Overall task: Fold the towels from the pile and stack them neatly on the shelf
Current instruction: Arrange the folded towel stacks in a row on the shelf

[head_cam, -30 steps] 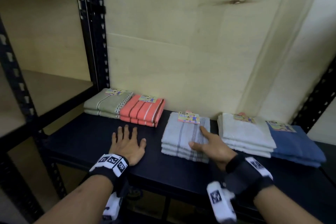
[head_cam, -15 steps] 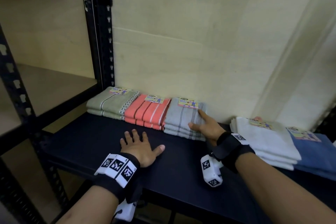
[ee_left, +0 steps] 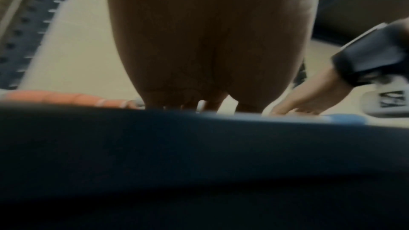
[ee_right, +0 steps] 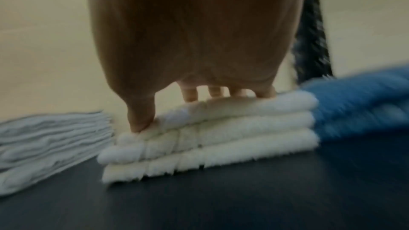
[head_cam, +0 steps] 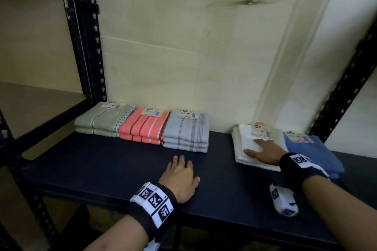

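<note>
Three folded towel stacks line the back of the dark shelf (head_cam: 122, 171): green (head_cam: 98, 123), orange striped (head_cam: 142, 128) and grey (head_cam: 186, 134), side by side. Further right lie a white stack (head_cam: 244, 144) and a blue stack (head_cam: 318, 153). My right hand (head_cam: 263, 152) rests flat on top of the white stack (ee_right: 221, 128), fingers spread, thumb at its front left corner. My left hand (head_cam: 179, 177) lies flat and open on the bare shelf in front of the grey stack, holding nothing.
Black perforated uprights stand at the left (head_cam: 85, 36) and right (head_cam: 346, 87) of the shelf. A pale wall (head_cam: 183, 47) closes the back. A wooden shelf (head_cam: 36, 104) sits in the neighbouring bay on the left. Bare shelf surface separates the grey and white stacks.
The grey stack now sits against the orange stack at the back. My right hand has left it and moved right onto the white stack. My left hand stayed flat on the shelf.
</note>
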